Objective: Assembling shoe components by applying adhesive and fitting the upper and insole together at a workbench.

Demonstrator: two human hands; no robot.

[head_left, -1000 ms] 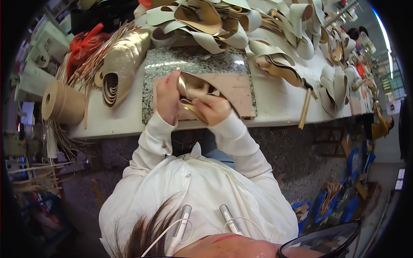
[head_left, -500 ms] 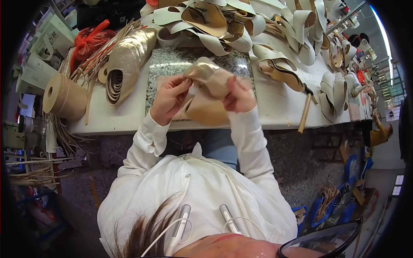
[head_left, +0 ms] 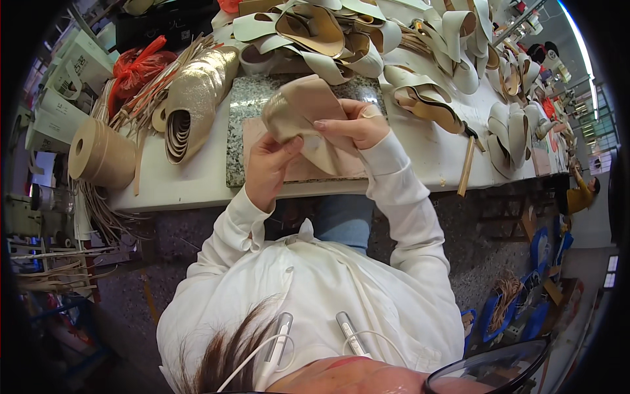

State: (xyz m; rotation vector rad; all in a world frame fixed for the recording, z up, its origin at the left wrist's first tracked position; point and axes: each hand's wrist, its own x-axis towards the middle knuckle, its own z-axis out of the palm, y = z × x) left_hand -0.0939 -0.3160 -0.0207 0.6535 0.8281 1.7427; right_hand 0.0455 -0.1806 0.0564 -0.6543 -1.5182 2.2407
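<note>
Over the speckled stone slab (head_left: pixel 239 105) I hold up a soft shoe upper (head_left: pixel 298 108), metallic gold on one face and pinkish tan on another, bent into a loop. My left hand (head_left: pixel 270 164) pinches its lower edge between thumb and fingers. At its right side my right hand (head_left: pixel 357 126) grips it, thumb lying on the near face and fingers partly hidden behind. Beneath the hands a flat pinkish sheet (head_left: pixel 252 138) lies on the slab, mostly covered.
Left of the slab lies a nested stack of gold uppers (head_left: pixel 207 82), with a tan roll (head_left: pixel 102 154) and a red plastic bag (head_left: pixel 141 62) beyond. White uppers (head_left: pixel 315 33) heap up behind. A wooden-handled tool (head_left: pixel 466 167) sits at the right front edge. Another person (head_left: pixel 581 197) is far right.
The upper has been turned in my hands and now shows more of its tan face. My left hand has moved lower and slightly right; my right hand has turned inward across the piece.
</note>
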